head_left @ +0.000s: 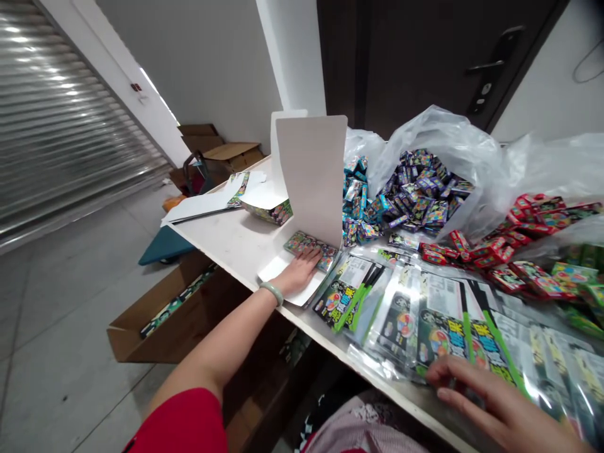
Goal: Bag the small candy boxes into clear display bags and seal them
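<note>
My left hand [299, 274], with a pale green bangle at the wrist, lies with its fingers extended over dark, colourful printed packets [302, 241]. These packets sit in an open white card box [311, 170] whose tall flap stands upright. My right hand [491, 396] is at the lower right, its fingers loosely bent and apart, with nothing visible in them. It is close to the row of clear plastic pouches [438, 340] with black, green and yellow printing, which lie overlapping along the table's front edge. Whether it touches them I cannot tell.
Plastic bags spill small purple boxes [419, 189], blue boxes [353, 195] and red boxes [514, 233]. Green boxes [585, 283] lie at the right. Another white-flapped box [268, 211] and flat card sheets [202, 204] are farther left. A cardboard carton [127, 346] stands below the table edge.
</note>
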The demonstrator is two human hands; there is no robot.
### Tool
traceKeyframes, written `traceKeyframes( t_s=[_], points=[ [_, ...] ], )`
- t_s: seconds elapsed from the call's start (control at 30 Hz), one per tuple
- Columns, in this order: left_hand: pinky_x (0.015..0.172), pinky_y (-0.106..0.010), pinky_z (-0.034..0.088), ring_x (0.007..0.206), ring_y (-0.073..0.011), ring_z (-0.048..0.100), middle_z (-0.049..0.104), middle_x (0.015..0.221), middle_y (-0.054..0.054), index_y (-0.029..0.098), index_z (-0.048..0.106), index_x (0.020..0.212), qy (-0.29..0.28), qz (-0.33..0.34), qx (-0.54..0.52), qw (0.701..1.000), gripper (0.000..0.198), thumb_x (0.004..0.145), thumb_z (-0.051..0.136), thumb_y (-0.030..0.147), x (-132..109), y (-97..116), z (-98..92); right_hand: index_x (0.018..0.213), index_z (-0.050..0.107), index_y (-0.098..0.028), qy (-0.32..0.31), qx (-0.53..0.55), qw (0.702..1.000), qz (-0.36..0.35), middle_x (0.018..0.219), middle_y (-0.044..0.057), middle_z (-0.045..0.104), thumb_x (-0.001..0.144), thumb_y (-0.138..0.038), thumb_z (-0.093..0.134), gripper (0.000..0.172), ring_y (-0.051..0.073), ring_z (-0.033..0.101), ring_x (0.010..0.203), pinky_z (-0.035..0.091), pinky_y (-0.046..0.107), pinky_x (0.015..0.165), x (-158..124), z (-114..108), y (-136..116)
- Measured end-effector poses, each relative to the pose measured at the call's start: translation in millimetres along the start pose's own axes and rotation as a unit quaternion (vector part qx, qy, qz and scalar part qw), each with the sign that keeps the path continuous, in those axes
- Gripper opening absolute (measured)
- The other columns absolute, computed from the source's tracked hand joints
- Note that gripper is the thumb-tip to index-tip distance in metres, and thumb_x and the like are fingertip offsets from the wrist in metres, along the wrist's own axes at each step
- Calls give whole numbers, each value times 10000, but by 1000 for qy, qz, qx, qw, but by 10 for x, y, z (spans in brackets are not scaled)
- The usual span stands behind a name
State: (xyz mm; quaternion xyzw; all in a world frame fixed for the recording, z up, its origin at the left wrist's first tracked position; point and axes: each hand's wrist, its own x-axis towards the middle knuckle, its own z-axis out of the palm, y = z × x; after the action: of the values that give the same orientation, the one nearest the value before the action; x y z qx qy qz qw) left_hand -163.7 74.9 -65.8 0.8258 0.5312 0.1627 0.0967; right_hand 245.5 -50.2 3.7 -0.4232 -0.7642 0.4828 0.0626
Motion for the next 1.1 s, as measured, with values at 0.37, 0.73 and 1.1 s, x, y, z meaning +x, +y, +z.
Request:
traceKeyframes(
  t_s=[0.37,0.73,1.1],
  points=[
    [1086,-453,385,1258,-254,494,538,1323,-144,167,456,1317,83,40,-105,990,402,952,463,336,126,900,-336,992,646,-217,277,-55,956,75,974,95,691,901,-417,490,269,263,649,894,519,383,781,36,-449,559],
    [1173,-575,136,1475,-334,103,195,1595,-93,232,323,1468,-220,155,-8,963,643,911,562,447,371,2403,544,1087,621,-148,332,-111,910,225,823,56,689,784,-363,694,378,208,654,733,457,284,639,300,-623,955],
    [1181,-576,85,1483,-307,72,182,1601,-40,319,295,1479,-238,188,-12,953,652,911,516,554,422,2367,561,1346,470,-137,365,-127,904,181,1332,174,531,718,-314,789,726,303,468,1254,366,369,1009,407,-778,830]
  ],
)
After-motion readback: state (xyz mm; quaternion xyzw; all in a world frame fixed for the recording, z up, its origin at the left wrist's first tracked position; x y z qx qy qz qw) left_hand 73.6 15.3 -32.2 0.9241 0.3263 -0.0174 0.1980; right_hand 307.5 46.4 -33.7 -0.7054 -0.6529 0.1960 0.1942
